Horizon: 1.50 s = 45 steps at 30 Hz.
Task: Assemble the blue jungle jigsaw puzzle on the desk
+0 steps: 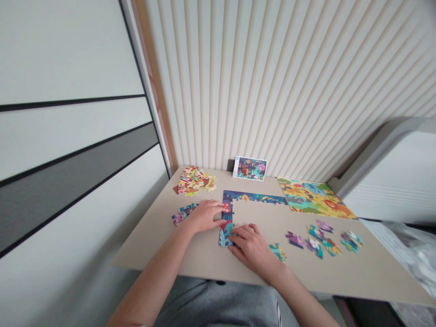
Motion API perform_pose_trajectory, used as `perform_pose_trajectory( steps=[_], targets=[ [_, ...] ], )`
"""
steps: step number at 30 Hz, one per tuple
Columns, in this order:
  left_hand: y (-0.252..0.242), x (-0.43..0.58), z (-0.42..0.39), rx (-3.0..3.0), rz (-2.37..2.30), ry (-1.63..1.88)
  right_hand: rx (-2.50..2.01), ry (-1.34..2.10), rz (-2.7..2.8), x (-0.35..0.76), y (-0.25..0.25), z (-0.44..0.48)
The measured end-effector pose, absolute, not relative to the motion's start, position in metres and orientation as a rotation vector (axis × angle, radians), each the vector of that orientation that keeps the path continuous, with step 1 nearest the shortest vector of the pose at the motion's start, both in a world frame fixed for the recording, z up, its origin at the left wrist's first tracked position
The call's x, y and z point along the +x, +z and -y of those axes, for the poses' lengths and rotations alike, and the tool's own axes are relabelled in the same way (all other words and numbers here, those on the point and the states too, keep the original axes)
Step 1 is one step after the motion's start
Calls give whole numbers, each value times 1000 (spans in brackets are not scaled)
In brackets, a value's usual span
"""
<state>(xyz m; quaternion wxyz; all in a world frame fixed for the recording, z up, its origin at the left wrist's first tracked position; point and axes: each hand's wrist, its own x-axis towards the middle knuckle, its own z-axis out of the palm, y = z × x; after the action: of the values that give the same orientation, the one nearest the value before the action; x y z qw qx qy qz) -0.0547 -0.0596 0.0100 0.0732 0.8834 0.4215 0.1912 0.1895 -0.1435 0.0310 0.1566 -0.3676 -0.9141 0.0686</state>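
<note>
Past grey trousers [221,303], steady the puzzle border [226,217] between both grips with the left hand [204,215] loosely spread and apparently holding nothing, and press evenly with the right hand [252,249], half-curled at the bottom corner, whether pinching anything impossible to tell, just left of a loose teal-and-yellow piece [279,253].

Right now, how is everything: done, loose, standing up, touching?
Dark puzzle: partly built
Animal picture: flat, looks whole
Card: propped up
Yellow pieces: loose, heaped
Right-side pieces: loose, scattered
Left-side purple pieces: loose, partly hidden
Left hand: touching dark puzzle
Right hand: touching dark puzzle
</note>
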Motion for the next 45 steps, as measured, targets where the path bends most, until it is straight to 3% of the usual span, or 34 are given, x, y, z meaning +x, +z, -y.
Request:
perform_pose_trajectory(
  steps=[16,27,45],
  targets=[
    [7,-60,58,2670,-1219,507,-1066,188,2580,195,41,154],
    [7,-60,57,2657,-1207,509,-1233,146,2148,276,4,171],
    [1,-61,53,2684,-1222,466,-1377,125,2166,265,8,177]
  ],
)
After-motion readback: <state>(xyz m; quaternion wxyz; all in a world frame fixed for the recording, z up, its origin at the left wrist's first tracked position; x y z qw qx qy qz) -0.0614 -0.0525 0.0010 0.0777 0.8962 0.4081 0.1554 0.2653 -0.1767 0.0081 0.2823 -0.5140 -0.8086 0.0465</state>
